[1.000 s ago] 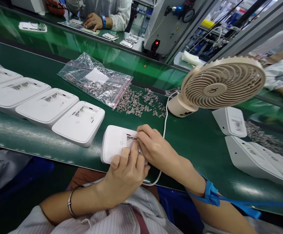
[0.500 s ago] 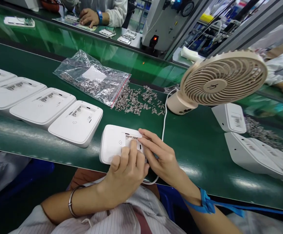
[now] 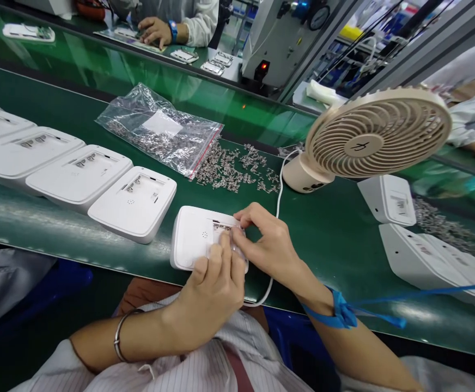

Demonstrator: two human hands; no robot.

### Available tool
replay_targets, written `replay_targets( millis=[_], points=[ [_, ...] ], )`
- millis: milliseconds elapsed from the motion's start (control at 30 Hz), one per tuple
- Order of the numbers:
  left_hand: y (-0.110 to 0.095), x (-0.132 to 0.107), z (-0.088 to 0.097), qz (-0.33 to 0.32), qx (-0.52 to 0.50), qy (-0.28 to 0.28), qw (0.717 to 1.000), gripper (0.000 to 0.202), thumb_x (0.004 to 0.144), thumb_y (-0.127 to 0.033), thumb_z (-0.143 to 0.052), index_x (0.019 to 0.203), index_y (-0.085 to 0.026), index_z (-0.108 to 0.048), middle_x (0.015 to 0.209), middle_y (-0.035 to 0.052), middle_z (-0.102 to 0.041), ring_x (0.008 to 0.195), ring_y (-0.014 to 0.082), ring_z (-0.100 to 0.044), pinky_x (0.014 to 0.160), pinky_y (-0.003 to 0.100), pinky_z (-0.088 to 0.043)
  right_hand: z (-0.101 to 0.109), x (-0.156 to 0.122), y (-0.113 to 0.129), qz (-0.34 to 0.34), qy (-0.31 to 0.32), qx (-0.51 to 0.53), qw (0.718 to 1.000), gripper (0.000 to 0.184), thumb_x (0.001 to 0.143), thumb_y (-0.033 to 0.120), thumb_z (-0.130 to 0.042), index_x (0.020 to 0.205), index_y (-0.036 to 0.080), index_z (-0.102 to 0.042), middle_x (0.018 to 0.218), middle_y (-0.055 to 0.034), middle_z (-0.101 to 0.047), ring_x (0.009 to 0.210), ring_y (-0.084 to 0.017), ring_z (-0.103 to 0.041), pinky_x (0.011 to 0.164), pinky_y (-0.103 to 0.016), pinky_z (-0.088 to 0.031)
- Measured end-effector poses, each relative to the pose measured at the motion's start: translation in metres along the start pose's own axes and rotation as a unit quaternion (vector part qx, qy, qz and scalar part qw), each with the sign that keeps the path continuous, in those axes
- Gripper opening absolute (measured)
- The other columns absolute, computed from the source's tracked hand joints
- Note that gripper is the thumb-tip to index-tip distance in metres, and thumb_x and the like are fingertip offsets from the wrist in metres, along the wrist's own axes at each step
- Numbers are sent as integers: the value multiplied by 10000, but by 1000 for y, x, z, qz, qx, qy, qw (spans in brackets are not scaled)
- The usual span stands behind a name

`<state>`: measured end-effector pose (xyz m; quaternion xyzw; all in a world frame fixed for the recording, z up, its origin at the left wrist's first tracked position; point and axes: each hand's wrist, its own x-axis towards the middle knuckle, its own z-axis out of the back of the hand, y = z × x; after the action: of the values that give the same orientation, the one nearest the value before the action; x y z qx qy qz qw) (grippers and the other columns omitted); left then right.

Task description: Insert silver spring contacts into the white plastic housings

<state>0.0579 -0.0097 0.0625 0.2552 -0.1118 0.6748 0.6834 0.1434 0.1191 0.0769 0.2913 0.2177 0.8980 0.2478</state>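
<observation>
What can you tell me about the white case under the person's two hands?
The white case is a flat shell with rounded corners, of smooth plastic by its look, lying flat on the green belt near the front edge. Its top shows a small hole and a recessed bay with little metal contacts. The left hand lies over its near right part, and the right hand touches the bay with curled fingers. The hands hide its right end.
</observation>
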Motion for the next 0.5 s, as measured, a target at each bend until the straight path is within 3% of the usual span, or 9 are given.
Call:
replay_targets(
  millis=[67,133,200,300,367,433,500],
  points=[
    [4,0,6,-13,-15,18,1000,301,821,-238,-465,1059,-112,-600,1241,142,-554,1068,260,-529,823,349,-327,1,-4,0,-47,-32,37,998,122,802,144,-519,709,202,-464,757,-22,-574,698,-143,-564,610,-277,-471],
    [7,1,10,-14,-20,33,999,303,810,-192,-438,1051,-109,-603,1247,155,-545,1111,291,-518,857,370,-333,8,-11,-8,-99,-106,50,988,15,807,199,-549,819,199,-539,830,-39,-598,734,-152,-578,668,-304,-488],
    [9,2,12,10,3,39,999,328,805,-155,-413,1069,-93,-597,1215,169,-565,1085,292,-542,843,362,-351,24,-21,-29,-143,-209,9,967,144,791,270,-588,911,192,-575,917,-84,-603,818,-199,-588,743,-371,-483],
    [8,5,10,37,56,47,997,355,801,-124,-408,1097,-41,-584,1131,204,-607,965,278,-599,774,337,-379,63,-43,-86,-187,-337,-145,911,187,716,349,-660,807,199,-594,941,-170,-593,957,-313,-556,810,-466,-413],
    [8,10,7,41,73,49,995,345,789,-112,-429,1075,0,-587,1070,231,-624,915,279,-608,734,331,-388,93,-65,-132,-236,-420,-224,847,315,541,383,-784,601,233,-514,880,-215,-567,983,-405,-511,790,-527,-341],
    [10,16,4,58,76,42,995,312,777,-102,-461,1024,31,-596,1021,256,-627,886,289,-605,690,335,-389,120,-92,-171,-324,-459,-272,781,579,251,368,-883,473,265,-359,850,-226,-529,990,-496,-440,711,-571,-260],
    [16,24,-1,77,56,40,995,275,772,-87,-480,986,36,-603,979,256,-627,865,294,-595,658,341,-387,138,-119,-193,-368,-453,-287,760,674,149,335,-889,423,270,-277,799,-190,-497,1014,-517,-374,653,-555,-206]
  ],
)
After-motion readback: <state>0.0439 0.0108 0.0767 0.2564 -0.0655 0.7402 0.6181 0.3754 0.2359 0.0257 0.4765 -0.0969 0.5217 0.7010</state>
